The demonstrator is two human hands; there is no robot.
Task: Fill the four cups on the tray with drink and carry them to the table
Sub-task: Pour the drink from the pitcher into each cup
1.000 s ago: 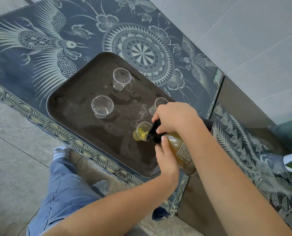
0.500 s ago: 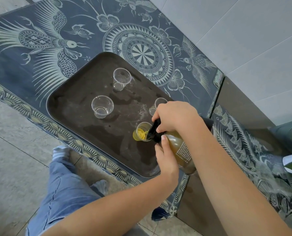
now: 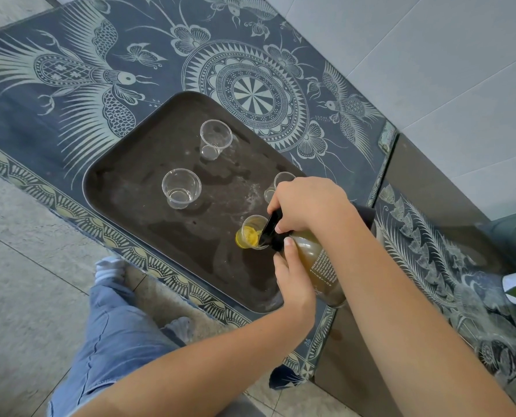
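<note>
Item: dark tray, laid on a blue patterned cloth. Four clear cups are set upright on it.
- far cup and left cup: seen empty, well apart from the hands.
- third cup: partly hidden behind the right hand; contents cannot be told.
- near cup: yellow drink is held in its bottom.
- bottle: tilted, its black top brought to the near cup's rim. The top is gripped by the right hand; the body is clasped by the left hand.
</note>
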